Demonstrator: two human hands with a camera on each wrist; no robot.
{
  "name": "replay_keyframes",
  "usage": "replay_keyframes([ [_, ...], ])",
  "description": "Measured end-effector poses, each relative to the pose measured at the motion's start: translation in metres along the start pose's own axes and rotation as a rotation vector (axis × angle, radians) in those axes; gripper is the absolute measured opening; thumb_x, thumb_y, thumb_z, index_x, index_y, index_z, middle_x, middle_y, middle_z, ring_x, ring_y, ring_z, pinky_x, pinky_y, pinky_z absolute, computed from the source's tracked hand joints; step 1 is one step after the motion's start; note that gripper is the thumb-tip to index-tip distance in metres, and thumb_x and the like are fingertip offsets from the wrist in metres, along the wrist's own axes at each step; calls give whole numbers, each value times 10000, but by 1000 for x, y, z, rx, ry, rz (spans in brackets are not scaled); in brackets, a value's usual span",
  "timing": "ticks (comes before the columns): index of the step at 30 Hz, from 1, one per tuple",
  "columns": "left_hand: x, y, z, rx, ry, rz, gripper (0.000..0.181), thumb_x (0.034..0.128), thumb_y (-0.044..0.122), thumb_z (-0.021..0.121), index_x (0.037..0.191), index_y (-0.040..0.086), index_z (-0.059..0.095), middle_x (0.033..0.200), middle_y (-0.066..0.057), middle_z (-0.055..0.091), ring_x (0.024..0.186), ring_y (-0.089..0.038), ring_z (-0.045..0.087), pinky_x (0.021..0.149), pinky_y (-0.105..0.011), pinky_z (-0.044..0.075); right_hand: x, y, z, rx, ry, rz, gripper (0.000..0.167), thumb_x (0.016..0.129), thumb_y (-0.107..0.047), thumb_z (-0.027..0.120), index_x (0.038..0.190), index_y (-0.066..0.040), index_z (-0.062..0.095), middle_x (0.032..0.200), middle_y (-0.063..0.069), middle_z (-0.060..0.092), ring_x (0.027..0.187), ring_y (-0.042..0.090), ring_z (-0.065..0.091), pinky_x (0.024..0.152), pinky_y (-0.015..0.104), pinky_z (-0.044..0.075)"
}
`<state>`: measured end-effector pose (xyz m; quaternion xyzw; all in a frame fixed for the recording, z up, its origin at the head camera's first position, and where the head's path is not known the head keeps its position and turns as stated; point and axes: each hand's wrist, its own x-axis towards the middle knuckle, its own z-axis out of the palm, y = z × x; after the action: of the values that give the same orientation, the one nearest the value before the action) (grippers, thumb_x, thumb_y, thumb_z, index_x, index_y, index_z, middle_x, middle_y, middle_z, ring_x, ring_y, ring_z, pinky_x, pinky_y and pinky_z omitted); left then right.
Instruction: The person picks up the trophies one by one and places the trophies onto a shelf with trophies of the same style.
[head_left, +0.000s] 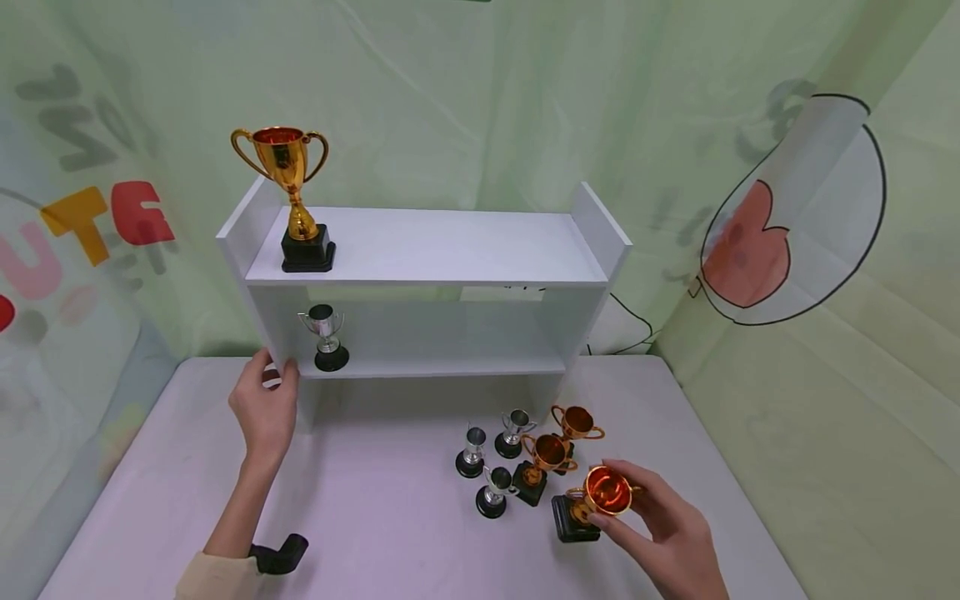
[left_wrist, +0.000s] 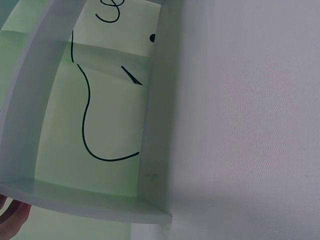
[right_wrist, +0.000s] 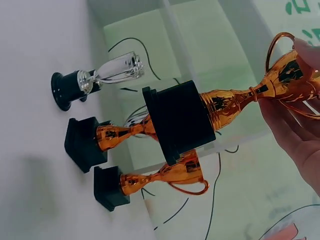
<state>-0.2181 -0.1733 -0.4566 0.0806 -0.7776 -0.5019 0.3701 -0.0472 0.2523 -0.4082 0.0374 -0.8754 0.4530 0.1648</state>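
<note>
My right hand point(head_left: 667, 525) pinches a gold trophy point(head_left: 606, 492) by its cup, near the handles. In the right wrist view, that trophy's black square base point(right_wrist: 180, 120) is lifted off the table. My left hand point(head_left: 266, 408) grips the left side panel of a white shelf point(head_left: 450, 367), around the height of its middle board. Beside the lifted trophy stand two more gold trophies, one in front point(head_left: 550, 452) and one behind point(head_left: 576, 422). Several small silver trophies point(head_left: 472, 450) with round black bases stand to their left.
A large gold trophy point(head_left: 300, 192) stands at the left of the shelf's top board. Below it, a silver trophy point(head_left: 326, 333) is on the middle board. A white-covered table point(head_left: 390, 517) carries the shelf, and a printed curtain point(head_left: 420, 100) hangs behind.
</note>
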Motion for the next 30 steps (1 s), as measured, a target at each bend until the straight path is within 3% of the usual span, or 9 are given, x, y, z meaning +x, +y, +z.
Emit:
replay_keyframes([
  [11, 0, 1, 0, -1, 2, -11, 308, 976, 57, 634, 1271, -19, 681, 1217, -214, 714, 884, -291, 658, 704, 11, 414, 22, -13, 8, 84, -17, -140, 655, 725, 85, 871, 1314, -101, 655, 1243, -41, 682, 1009, 29, 694, 902, 140, 547],
  [14, 0, 1, 0, -1, 0, -9, 311, 979, 59, 637, 1278, -15, 680, 1228, -212, 713, 892, -294, 662, 708, 12, 413, 29, -17, 10, 112, -32, -187, 662, 707, 106, 873, 1306, -79, 659, 1235, -6, 693, 996, 44, 702, 907, 148, 550],
  [23, 1, 0, 0, -15, 30, -6, 283, 940, 20, 635, 1211, -14, 711, 1146, -205, 732, 788, 55, 583, 691, -10, 431, 46, -26, 22, 129, -81, -247, 637, 714, 85, 879, 1295, -72, 668, 1223, 145, 702, 1027, 42, 695, 901, 162, 558],
  [30, 0, -2, 0, -5, 28, 4, 293, 947, 24, 643, 1231, -11, 706, 1164, -203, 730, 797, 40, 579, 694, -5, 426, 60, -33, 28, 215, -120, -335, 640, 711, 103, 874, 1295, -61, 668, 1212, 106, 706, 1012, 81, 704, 904, 184, 568],
])
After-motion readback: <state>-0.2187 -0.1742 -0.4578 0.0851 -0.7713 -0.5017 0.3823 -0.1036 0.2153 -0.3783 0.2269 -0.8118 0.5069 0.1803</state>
